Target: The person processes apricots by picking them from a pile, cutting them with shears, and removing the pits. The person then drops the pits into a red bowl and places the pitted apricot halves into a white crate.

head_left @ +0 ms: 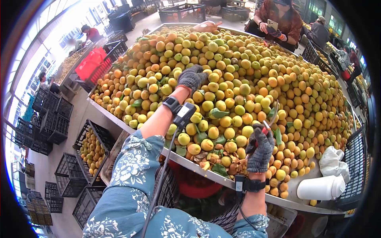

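A big heap of round yellow-orange fruits (254,89), which look like persimmons, covers a metal-edged table (182,158) in front of me. My left hand (192,78), in a dark grey knitted glove, reaches onto the middle of the heap. Its fingers are bent but apart, with their tips against the fruits; I see nothing held in it. Near the front edge my right hand (260,152), gloved alike, is closed around the red handle of a curved-bladed knife (274,114). The blade points up and away over the heap. Fruit scraps (214,158) and green leaves lie left of this hand.
A white bottle (320,187), a crumpled white bag (334,163) and a black crate (354,168) stand at the right. At the left is a crate of fruits (93,150) among black crates. A person (279,22) across the table holds a phone. A cable runs down my left arm.
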Tool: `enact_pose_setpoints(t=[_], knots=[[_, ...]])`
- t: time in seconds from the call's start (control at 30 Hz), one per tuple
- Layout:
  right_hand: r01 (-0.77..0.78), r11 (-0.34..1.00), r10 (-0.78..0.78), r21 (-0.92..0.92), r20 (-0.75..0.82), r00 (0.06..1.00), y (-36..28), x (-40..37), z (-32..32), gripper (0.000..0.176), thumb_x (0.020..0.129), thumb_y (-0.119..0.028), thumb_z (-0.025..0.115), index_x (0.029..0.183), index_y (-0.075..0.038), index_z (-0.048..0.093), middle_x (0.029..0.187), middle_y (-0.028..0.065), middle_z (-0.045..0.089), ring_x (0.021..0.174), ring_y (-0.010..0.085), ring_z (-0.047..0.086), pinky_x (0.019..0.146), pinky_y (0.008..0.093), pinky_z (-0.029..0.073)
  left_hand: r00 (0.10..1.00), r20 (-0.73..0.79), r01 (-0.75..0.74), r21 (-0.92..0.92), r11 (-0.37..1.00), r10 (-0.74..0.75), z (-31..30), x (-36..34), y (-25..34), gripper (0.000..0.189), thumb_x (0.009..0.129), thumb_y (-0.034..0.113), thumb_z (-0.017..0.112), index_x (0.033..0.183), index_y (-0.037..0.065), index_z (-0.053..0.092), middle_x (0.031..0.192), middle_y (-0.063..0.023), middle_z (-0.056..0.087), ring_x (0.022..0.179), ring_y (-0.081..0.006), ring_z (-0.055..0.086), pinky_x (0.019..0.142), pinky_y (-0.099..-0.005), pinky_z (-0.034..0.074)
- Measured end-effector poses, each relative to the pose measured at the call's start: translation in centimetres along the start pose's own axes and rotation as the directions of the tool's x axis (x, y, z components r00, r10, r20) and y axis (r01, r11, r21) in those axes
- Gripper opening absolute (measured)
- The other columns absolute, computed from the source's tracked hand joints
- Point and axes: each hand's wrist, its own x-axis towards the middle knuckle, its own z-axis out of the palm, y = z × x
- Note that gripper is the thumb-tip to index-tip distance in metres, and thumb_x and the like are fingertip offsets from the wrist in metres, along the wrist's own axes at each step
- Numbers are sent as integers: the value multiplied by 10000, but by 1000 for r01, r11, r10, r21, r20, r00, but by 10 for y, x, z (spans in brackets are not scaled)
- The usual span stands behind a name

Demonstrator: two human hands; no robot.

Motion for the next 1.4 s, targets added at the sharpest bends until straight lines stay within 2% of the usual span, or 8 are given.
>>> enact_pose_setpoints(t=[0.33,0.57,0.73,0.8,0.93,1.0,1.1,1.4], knots=[[1,997,-4,-76,-35,999,-11,-7,8,259,814,-205,696,991,-29,625,576,-26,483,416,50,391,379,192,284,996,77,15,354,935,-45,47,24,50,700,731,633,623,1299,235,526,1335,-221,419,1280,-395,368,1042,-508,318],[-16,997,14,-70,-29,999,3,-1,10,239,825,-196,682,984,-28,622,580,-24,484,417,53,397,372,191,297,972,143,-200,102,974,185,55,-34,69,460,667,483,712,1035,209,676,1111,-129,556,1142,-376,440,963,-439,389],[-7,991,3,-131,-30,1000,12,3,9,208,859,-171,634,1002,-24,602,634,4,517,416,71,437,346,185,325,882,31,-470,-20,882,470,78,-101,80,662,634,445,741,1207,158,575,1101,-147,568,1072,-335,509,914,-433,418],[30,984,-39,-177,-48,998,15,8,3,185,849,-146,634,988,-26,608,631,-6,510,415,67,423,350,187,310,900,162,-306,-429,850,405,79,-118,84,751,634,353,776,1302,154,496,1085,-159,593,1020,-331,574,895,-409,455],[88,985,-96,-145,-48,994,14,21,-18,177,826,-152,662,962,-44,628,643,-30,512,479,54,448,364,185,305,897,182,-235,-578,782,404,54,-113,64,464,679,273,772,1106,142,646,960,-116,658,918,-286,640,811,-371,505],[63,994,-72,-88,-101,992,-1,8,0,168,827,-136,647,962,-41,618,635,-28,494,463,56,437,362,186,323,920,-102,-383,-435,815,378,38,-78,43,323,711,184,755,1020,139,670,944,-93,677,888,-245,654,777,-339,516],[68,993,-81,-97,-135,987,-2,6,1,186,834,-151,640,977,-36,612,627,-27,488,451,56,429,353,189,313,975,-144,-215,-437,874,168,26,-8,-6,240,749,165,688,984,118,688,880,-109,695,856,-260,659,799,-334,509],[-4,989,-13,-148,-114,993,2,0,4,267,811,-185,682,1017,-31,612,628,-22,505,449,56,433,375,181,317,999,25,24,273,962,-32,36,51,0,530,758,351,672,1225,130,553,1104,-151,651,1053,-319,613,923,-416,466]])
